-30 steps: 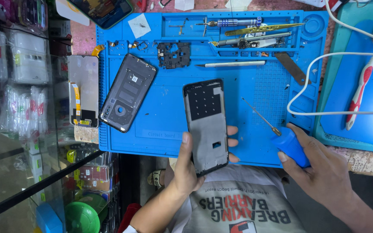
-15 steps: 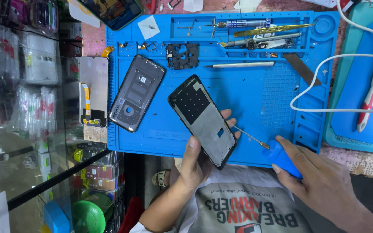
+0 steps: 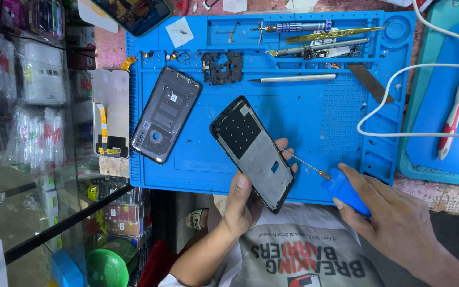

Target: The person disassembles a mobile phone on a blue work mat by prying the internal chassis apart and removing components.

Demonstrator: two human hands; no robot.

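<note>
My left hand [image 3: 243, 204] grips the lower end of a black phone frame [image 3: 252, 150], held tilted above the blue work mat [image 3: 314, 122]. The frame's inner metal plate faces up. My right hand [image 3: 394, 223] holds a blue-handled screwdriver [image 3: 341, 188]; its thin shaft points left, with the tip close to the frame's right edge by my left fingertips. A grey phone back cover [image 3: 166, 114] lies on the mat to the left, apart from both hands.
A small black circuit part [image 3: 222, 67], tweezers and several tools [image 3: 314, 37] lie along the mat's far trays. A display panel with flex cable [image 3: 111, 112] rests left of the mat. A white cable [image 3: 399, 106] and a red-white brush [image 3: 455, 114] lie on the right.
The phone frame has turned from upright to tilted, its top swinging left. My right hand has brought the screwdriver leftward, so its tip now sits near the frame's edge.
</note>
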